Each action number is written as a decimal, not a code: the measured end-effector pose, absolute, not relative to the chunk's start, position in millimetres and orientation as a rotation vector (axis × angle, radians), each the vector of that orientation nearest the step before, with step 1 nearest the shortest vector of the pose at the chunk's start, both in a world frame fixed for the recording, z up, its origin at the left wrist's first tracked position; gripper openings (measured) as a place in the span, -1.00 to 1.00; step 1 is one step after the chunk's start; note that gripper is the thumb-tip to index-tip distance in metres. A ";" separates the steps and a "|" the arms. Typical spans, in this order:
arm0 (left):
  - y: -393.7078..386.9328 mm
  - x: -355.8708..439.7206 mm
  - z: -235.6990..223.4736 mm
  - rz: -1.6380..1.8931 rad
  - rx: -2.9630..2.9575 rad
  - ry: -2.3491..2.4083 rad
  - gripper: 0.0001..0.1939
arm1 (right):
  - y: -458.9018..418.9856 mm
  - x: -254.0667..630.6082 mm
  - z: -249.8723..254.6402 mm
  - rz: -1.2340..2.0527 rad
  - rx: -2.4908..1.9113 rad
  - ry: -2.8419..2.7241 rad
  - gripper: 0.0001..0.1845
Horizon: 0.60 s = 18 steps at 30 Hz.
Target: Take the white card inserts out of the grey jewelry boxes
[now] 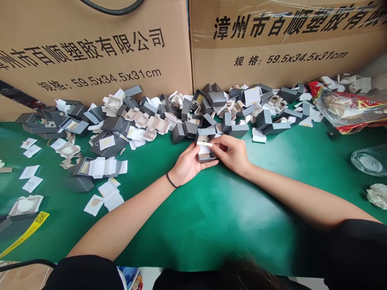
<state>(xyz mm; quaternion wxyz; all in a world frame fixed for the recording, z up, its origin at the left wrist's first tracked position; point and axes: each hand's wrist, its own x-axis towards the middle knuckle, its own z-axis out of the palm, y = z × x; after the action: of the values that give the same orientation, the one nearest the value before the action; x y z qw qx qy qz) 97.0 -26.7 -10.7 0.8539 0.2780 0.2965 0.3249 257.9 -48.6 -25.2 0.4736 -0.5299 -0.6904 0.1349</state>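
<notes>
In the head view my left hand [188, 164] is wrapped round a small dark grey box [206, 158] from its left side and underneath. The lid of this box stands open at the far side. Between the fingertips of my right hand [232, 154] is the end of a narrow white paper piece [204, 143], which lies across the box opening. Below that strip, white paper and a brownish patterned patch show inside the box. More dark grey boxes [190, 129] lie just beyond my hands.
Two large cardboard cartons [121, 24] stand behind a long heap of grey boxes and white paper inserts [151, 123]. On the green table [193, 225], a red plastic bag [350, 106] and a clear container [370, 161] sit right. A yellow strip [26, 235] lies left.
</notes>
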 end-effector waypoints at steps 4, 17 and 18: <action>-27.9 98.8 -6.5 0.677 0.608 0.679 -0.79 | -48.8 257.8 -26.4 0.288 -1.280 -1.726 -0.84; -31.9 105.4 -1.4 0.725 0.669 0.854 -0.78 | -55.5 255.3 -24.3 0.155 -1.189 -1.766 -0.83; -31.9 105.6 -0.9 0.723 0.671 0.859 -0.79 | -56.1 255.9 -23.9 0.087 -1.165 -1.810 -0.81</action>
<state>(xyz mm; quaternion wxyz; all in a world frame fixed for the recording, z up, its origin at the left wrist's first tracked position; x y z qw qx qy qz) 105.6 -31.9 -0.9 0.7937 0.3119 0.3996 0.3363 255.9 -56.1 -23.9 0.4739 -0.4760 -0.7400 0.0355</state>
